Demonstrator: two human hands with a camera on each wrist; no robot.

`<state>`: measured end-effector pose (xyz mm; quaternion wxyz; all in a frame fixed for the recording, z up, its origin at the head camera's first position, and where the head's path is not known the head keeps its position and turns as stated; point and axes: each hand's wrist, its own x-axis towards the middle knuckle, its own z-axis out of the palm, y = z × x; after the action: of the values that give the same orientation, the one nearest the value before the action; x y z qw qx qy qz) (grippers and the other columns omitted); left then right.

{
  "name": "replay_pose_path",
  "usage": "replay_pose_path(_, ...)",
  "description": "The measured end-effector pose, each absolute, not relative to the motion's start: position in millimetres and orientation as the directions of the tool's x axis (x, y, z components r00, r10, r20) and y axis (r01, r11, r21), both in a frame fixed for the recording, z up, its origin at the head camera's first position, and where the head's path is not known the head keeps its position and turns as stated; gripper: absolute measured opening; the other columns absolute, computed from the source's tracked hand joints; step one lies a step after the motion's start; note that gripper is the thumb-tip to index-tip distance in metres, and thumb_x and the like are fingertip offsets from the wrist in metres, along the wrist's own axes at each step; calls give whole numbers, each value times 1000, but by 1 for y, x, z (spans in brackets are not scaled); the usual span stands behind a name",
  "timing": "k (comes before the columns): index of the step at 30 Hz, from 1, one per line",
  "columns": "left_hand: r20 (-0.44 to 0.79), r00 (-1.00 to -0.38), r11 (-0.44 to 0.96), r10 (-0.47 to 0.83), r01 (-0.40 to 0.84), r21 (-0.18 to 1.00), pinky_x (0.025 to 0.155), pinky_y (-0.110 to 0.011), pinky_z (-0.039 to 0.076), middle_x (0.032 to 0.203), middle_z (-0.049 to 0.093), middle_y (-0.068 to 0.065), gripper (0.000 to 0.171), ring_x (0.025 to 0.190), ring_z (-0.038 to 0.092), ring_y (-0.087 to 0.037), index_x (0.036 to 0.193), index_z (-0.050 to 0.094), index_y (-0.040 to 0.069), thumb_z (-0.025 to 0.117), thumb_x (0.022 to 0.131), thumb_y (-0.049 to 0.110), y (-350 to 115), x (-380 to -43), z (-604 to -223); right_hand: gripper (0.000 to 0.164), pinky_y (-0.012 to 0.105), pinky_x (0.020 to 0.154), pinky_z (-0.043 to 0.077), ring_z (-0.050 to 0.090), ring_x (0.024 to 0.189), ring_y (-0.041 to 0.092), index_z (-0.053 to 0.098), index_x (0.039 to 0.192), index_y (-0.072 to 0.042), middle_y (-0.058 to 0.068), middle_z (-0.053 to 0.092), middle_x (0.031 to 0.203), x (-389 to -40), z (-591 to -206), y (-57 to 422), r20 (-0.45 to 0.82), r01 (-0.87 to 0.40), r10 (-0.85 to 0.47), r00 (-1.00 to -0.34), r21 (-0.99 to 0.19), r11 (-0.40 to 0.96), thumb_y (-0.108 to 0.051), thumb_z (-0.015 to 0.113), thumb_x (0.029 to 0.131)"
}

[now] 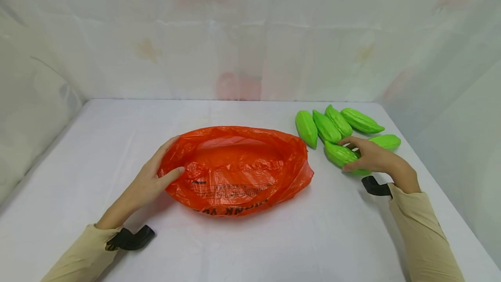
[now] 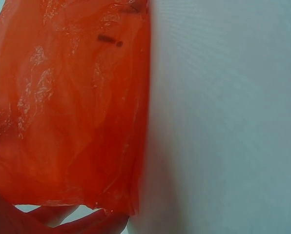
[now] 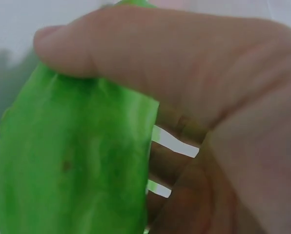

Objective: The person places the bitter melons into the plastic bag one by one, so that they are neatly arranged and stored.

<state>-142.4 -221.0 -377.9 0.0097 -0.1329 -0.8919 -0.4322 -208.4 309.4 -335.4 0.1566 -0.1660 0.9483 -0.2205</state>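
Gourd [image 1: 339,153], beneath right hand [image 1: 373,156], pinched

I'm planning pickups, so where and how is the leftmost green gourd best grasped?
Probably across the thick middle of the leftmost green gourd, since its near end tapers to a point. I'd come from above rather than sideways: the neighbouring gourd crowds its right flank, and the red plastic bag lies close at its near left.

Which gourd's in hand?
The frontmost green gourd, gripped by the right hand; the other five gourds lie farther back, none held.
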Motion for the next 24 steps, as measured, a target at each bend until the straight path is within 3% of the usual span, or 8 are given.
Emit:
replay_pose_path(10,118,-967,596,227,234,769,109,-76,26,163,26,-12,76,147,27,-45,159,18,34,61,97,26,-221,-142,-377,71,60,94,49,54,119,48,50,134,4,30,57,129,-206,-331,305,-171,-276,-394,-903,-471,838,-24,84,78)
replay_pose_path(24,125,-966,593,228,239,769,108,-75,27,163,27,-11,75,146,29,-44,158,19,34,61,97,25,-222,-143,-378,69,58,99,49,55,122,44,47,140,2,26,56,134,-199,-321,290,-96,-281,-383,-919,-524,804,-32,76,87)
